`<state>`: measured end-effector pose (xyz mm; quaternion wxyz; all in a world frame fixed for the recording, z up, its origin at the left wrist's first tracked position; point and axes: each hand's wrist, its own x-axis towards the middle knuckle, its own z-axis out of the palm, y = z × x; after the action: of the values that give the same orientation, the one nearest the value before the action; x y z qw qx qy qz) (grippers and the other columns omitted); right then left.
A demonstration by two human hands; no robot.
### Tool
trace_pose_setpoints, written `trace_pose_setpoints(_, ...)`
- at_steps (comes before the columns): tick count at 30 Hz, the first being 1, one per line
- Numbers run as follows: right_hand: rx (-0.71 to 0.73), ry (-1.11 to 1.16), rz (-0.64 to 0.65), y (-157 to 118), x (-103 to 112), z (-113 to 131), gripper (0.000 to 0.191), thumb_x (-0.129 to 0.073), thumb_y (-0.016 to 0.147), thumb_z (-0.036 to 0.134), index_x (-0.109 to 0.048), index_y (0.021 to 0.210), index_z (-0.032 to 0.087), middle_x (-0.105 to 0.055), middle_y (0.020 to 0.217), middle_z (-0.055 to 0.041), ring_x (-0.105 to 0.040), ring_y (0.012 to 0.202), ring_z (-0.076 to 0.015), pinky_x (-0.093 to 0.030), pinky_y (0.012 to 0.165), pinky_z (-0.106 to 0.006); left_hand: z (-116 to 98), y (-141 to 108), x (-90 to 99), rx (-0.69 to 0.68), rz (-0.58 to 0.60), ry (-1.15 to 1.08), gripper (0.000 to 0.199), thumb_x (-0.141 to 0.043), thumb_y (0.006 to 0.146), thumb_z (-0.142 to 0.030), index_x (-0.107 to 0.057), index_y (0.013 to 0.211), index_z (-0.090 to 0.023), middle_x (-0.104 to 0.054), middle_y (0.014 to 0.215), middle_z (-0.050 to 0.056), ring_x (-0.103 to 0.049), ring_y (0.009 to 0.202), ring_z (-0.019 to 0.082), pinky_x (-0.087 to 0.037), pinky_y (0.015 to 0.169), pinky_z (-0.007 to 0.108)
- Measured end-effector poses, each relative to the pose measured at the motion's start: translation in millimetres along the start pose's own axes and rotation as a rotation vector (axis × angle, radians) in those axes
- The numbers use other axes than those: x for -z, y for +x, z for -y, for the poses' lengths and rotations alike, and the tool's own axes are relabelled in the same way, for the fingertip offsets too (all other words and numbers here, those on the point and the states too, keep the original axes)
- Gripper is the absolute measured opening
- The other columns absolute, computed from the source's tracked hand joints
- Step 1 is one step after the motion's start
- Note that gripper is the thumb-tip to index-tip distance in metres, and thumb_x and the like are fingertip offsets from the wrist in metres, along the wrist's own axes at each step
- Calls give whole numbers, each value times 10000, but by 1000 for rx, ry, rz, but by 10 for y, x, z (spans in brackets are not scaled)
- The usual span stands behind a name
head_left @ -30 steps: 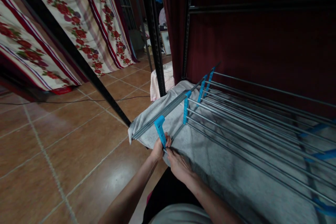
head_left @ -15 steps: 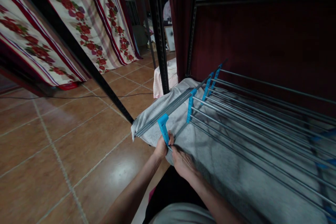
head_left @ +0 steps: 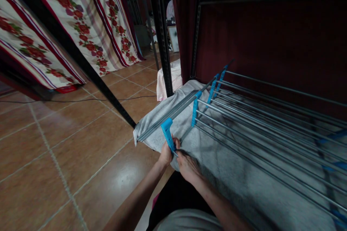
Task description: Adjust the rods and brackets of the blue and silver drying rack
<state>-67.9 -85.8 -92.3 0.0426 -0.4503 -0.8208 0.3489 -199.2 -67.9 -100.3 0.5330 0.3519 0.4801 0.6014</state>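
Observation:
A metal drying rack (head_left: 244, 115) with grey rods and blue plastic joints lies on a grey blanket (head_left: 271, 195). One blue plastic bracket (head_left: 167, 131) stands out at its near left corner. My left hand (head_left: 166, 153) is closed round the lower end of this bracket. My right hand (head_left: 187, 165) presses its fingers against a short metal rod end (head_left: 175, 153) just below the bracket. The fingertips of both hands nearly meet there, and part of the joint is hidden by them. Several grey tubes (head_left: 168, 115) lie side by side past the bracket.
Black slotted metal posts (head_left: 162, 32) rise around the blanket-covered surface. Floral curtains (head_left: 86, 25) hang at the left over a tiled floor (head_left: 89, 144), where a thin cable (head_left: 108, 100) runs across. A dark red curtain (head_left: 257, 36) closes off the back.
The view has shifted slightly, so the surroundings sit a little further left. Both hands keep nearly the same place and grip at the bracket.

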Motion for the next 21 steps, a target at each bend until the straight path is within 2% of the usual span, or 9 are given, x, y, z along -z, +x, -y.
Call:
trace_pose_setpoints(7, -46, 36, 34, 8, 20, -16, 433, -360, 1006, 257, -532, 1404, 266, -726, 1192, -83, -679, 1104, -220, -481, 890, -315, 37, -39, -10, -4, -19, 63, 565, -378, 896, -612, -542, 550, -196, -498, 596, 41, -434, 644, 182, -328, 653, 323)
trace_pose_setpoints(11, -65, 5, -15, 19, 11, 15, 422, -372, 1006, 265, -549, 1389, 267, -720, 1208, -86, -673, 1117, -224, -487, 922, -331, 69, -6, 2, -12, -6, 84, 635, -309, 912, -640, -547, 523, -199, -475, 555, 41, -439, 623, 187, -340, 645, 328)
trace_pose_setpoints(14, -44, -17, -72, -24, 13, 61, 427, -386, 1002, 263, -543, 1398, 227, -697, 1256, -101, -663, 1137, -236, -496, 966, -359, 78, 19, 22, -52, -25, 69, 632, -333, 912, -648, -543, 514, -204, -492, 557, 42, -471, 625, 191, -369, 651, 329)
trace_pose_setpoints(18, -21, -11, -291, -345, 80, -40, 507, -452, 983, 306, -461, 1480, 207, -604, 1396, -117, -592, 1257, -259, -492, 1046, -401, 48, 32, 72, -128, -37, 30, 593, -388, 913, -633, -530, 521, -211, -504, 553, 34, -473, 592, 181, -380, 636, 322)
trace_pose_setpoints(21, -23, 23, -572, -925, 251, -365, 443, -413, 996, 286, -531, 1423, 287, -618, 1376, -60, -589, 1266, -205, -499, 1069, -356, 8, 55, 108, -141, 43, 115, 650, -335, 934, -649, -501, 480, -214, -447, 488, 29, -407, 521, 163, -323, 578, 318)
